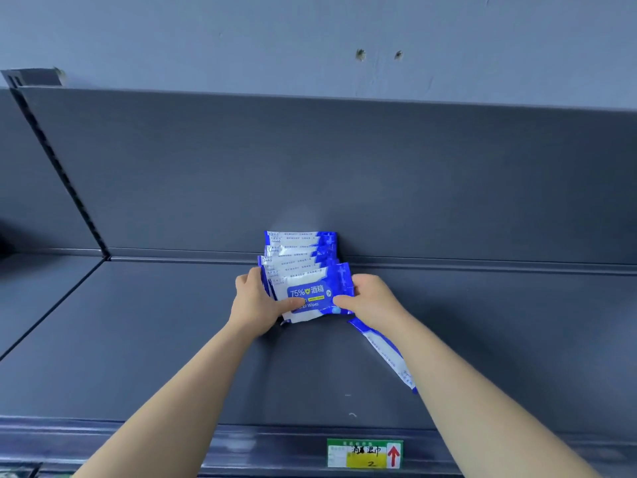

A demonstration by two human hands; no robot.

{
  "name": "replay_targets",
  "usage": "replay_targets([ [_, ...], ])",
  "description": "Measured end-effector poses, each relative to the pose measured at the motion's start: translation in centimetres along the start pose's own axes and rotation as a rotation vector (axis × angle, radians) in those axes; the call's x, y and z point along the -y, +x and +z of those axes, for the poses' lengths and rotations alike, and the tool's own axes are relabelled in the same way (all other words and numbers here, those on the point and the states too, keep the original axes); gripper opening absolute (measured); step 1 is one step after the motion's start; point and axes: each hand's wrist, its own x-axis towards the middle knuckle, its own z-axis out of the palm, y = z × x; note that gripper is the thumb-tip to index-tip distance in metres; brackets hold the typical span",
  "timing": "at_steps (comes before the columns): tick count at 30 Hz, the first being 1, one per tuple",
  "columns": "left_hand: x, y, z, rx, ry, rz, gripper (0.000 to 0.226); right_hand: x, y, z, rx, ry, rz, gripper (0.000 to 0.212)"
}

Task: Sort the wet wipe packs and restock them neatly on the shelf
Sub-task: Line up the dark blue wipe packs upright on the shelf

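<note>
Wipe pack gripped by left hand and right hand, forearms stretched forward.

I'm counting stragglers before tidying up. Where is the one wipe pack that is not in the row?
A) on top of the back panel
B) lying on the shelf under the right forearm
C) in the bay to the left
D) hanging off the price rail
B: the loose pack lies on the shelf under the right forearm, outside the row whose front pack the left hand and right hand grip.
</note>
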Motion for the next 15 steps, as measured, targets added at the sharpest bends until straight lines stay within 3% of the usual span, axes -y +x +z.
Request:
replay_targets([
  [1, -0.2, 0.0, 0.1, -0.006, 0.005, 0.000, 0.080, -0.1, -0.2, -0.7, -0.019, -0.105, -0.021, 0.019],
  [4, -0.4, 0.4, 0.5, -0.020, 0.009, 0.008, 0.076, -0.8, -1.1, -4.2, -0.038, -0.398, 0.021, 0.061],
  [7, -0.5, 0.5, 0.5, -0.042, 0.009, 0.014, 0.079, -1.5, -2.2, -6.5, 0.081, -0.596, 0.199, 0.075],
  [8, -0.5, 0.4, 0.5, -0.051, 0.012, 0.017, 0.081, -1.7, -2.4, -6.7, 0.131, -0.650, 0.241, 0.070],
  [11, -0.4, 0.3, 0.5, -0.072, 0.023, 0.028, 0.084, -2.2, -2.8, -6.7, 0.170, -0.571, 0.209, 0.028],
  [15, -0.2, 0.1, 0.5, -0.090, 0.019, 0.039, 0.083, -2.3, -2.6, -6.7, 0.182, -0.038, 0.136, 0.008],
])
